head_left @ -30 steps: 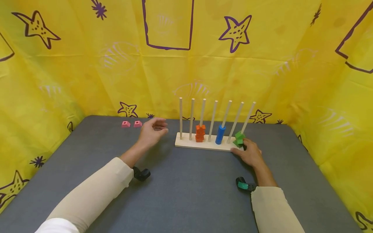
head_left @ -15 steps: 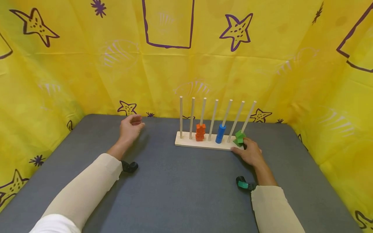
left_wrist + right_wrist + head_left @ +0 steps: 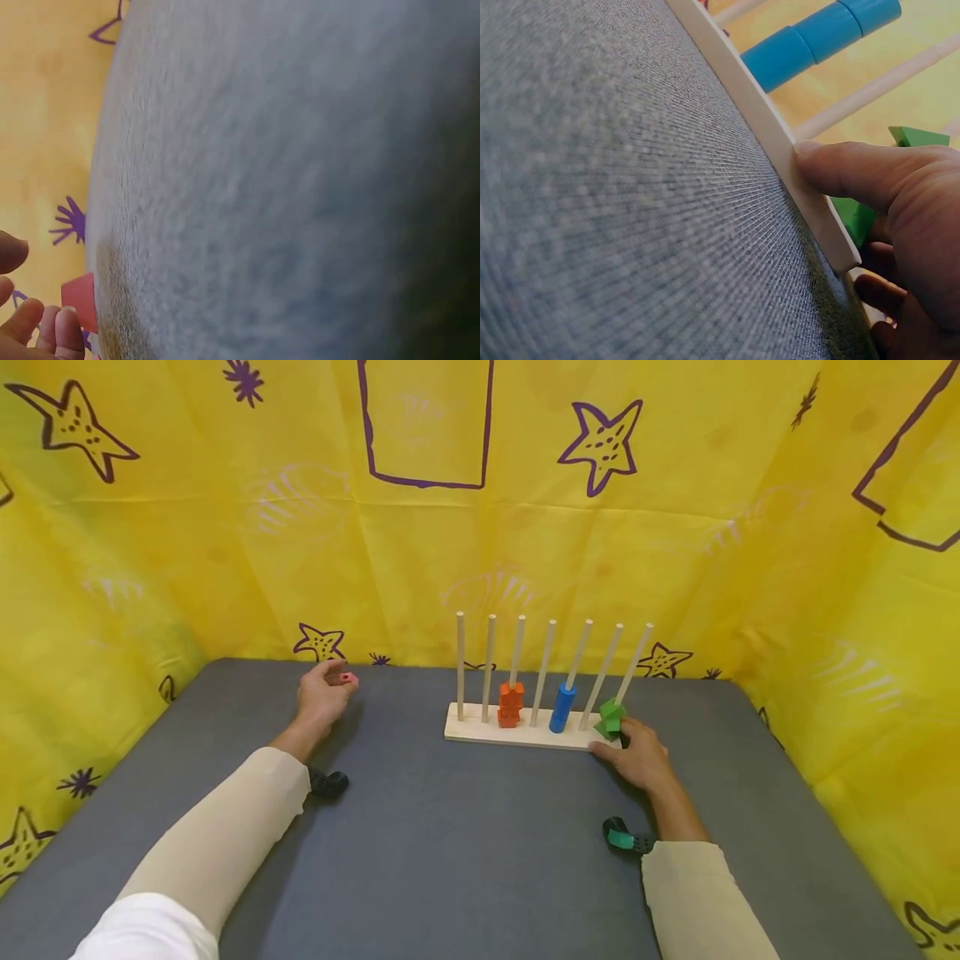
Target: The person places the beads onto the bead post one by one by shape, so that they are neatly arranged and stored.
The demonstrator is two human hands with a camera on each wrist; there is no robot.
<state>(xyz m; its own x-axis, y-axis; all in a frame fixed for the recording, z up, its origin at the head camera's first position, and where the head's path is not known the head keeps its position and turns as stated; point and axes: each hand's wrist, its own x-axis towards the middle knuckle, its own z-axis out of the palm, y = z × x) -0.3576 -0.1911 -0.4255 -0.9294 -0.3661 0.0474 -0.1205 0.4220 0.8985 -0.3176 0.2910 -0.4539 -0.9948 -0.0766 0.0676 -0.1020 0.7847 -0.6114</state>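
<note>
My left hand (image 3: 321,700) reaches to the back left of the table. Its fingers sit right at a small pink block (image 3: 349,677), trapezoid in shape. In the left wrist view the thumb stands apart from the fingers, and one fingertip overlaps that block (image 3: 79,300); a second one is mostly hidden. My right hand (image 3: 642,756) grips the right end of a wooden peg rack (image 3: 517,737), thumb pressed on its front edge, other fingers behind. Green triangular blocks (image 3: 611,720) sit on the end peg by those fingers, partly covered by the hand in the right wrist view.
Orange notched blocks (image 3: 511,705) are stacked on one peg, blue cylinders (image 3: 562,707) on another. The other upright pegs (image 3: 461,664) are bare. A yellow patterned cloth (image 3: 420,568) hangs behind and beside the grey table (image 3: 465,860).
My left hand has moved leftward from near the rack to the pink blocks, and its fingers have come down beside them. The right hand keeps its grip on the rack's end.
</note>
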